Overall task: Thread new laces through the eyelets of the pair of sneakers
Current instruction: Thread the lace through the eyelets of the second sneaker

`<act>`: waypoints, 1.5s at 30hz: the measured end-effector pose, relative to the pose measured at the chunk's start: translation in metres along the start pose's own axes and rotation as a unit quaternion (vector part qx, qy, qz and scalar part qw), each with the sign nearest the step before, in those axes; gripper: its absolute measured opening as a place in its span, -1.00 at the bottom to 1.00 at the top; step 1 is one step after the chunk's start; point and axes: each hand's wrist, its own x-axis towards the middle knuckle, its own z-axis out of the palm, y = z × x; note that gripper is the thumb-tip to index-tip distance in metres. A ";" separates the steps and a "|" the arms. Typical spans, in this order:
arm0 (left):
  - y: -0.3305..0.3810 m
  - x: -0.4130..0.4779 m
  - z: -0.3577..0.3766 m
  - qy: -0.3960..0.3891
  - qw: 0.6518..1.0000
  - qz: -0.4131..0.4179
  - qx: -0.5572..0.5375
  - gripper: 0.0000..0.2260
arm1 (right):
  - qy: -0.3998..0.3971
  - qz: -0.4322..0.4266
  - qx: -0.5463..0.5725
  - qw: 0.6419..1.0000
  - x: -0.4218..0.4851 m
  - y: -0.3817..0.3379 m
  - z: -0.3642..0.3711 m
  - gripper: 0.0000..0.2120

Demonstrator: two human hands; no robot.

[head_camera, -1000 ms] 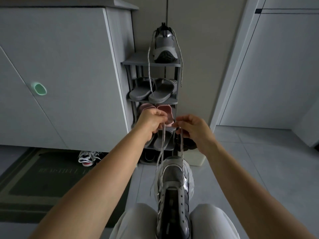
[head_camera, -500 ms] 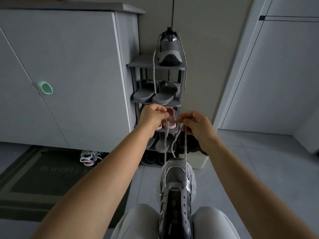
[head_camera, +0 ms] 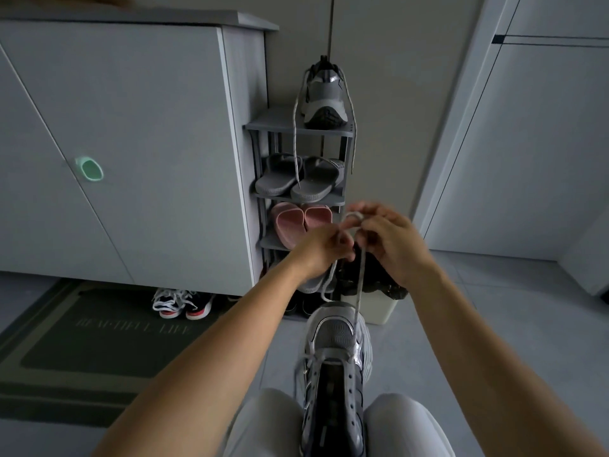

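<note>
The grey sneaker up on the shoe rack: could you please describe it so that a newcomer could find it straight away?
Start at the narrow grey shoe rack beside the tall pale cabinet. On its top shelf one grey sneaker stands alone, dark sole facing the camera. Unlike the grey slippers and pink slippers on the shelves beneath, it has two loose pale laces dangling over the shelf edge.

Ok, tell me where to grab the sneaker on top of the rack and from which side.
Grip the sneaker at its toe, the end facing outward over the shelf's front edge. Come from the front, straight on. Its heel points to the wall, and its laces dangle down both sides, so side grabs would likely snag them.
</note>
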 end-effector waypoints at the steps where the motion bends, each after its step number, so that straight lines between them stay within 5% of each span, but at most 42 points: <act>1: -0.004 -0.001 -0.003 0.002 1.000 0.000 -0.006 -0.93 | 0.036 -0.010 0.021 0.999 0.000 -0.003 -0.008 -0.74; 4: -0.016 -0.017 -0.035 0.037 0.999 -0.030 0.002 -0.88 | 0.183 0.015 0.039 0.982 -0.002 0.003 -0.046 -0.72; 7: -0.037 -0.040 -0.073 0.084 0.994 -0.060 -0.035 -0.90 | 0.246 0.084 -0.004 0.966 -0.013 0.021 -0.078 -0.73; 10: -0.044 -0.058 -0.073 0.103 0.992 -0.073 0.000 -0.85 | 0.215 0.141 -0.195 0.946 -0.027 0.040 -0.082 -0.79; 13: -0.028 -0.069 -0.035 0.036 0.995 -0.031 0.084 -0.89 | 0.152 -0.006 -0.392 0.907 -0.044 0.051 -0.050 -0.75; 15: -0.015 -0.075 -0.006 -0.009 0.994 -0.011 0.111 -0.89 | 0.033 -0.090 -0.389 0.916 -0.062 0.055 -0.017 -0.66; 17: -0.007 -0.080 0.012 -0.034 0.994 -0.018 0.104 -0.92 | -0.045 -0.079 -0.322 0.942 -0.078 0.059 0.007 -0.71; 20: -0.005 -0.094 0.015 -0.052 0.998 -0.021 0.040 -0.93 | -0.029 -0.046 -0.264 0.963 -0.086 0.062 0.004 -0.79; 24: -0.008 -0.112 0.010 -0.004 0.999 -0.039 -0.011 -0.93 | -0.039 -0.057 -0.383 0.921 -0.095 0.062 -0.013 -0.71; 32: 0.004 -0.117 0.026 0.003 0.996 -0.045 -0.079 -0.85 | -0.094 -0.174 -0.441 0.876 -0.102 0.054 -0.008 -0.86; 35: 0.002 -0.117 0.023 0.029 0.992 -0.053 -0.113 -0.88 | -0.055 -0.194 -0.488 0.849 -0.100 0.049 -0.022 -0.95; 38: -0.005 -0.118 0.026 0.034 0.986 -0.059 -0.149 -0.92 | -0.017 -0.158 -0.502 0.850 -0.098 0.041 -0.036 -0.85; 42: -0.006 -0.115 0.033 0.024 0.983 -0.056 -0.171 -0.89 | -0.112 -0.082 -0.495 0.857 -0.099 0.049 -0.023 -0.89; 45: -0.010 -0.111 0.031 0.033 0.986 -0.066 -0.147 -0.89 | -0.114 -0.087 -0.528 0.837 -0.091 0.055 -0.022 -0.93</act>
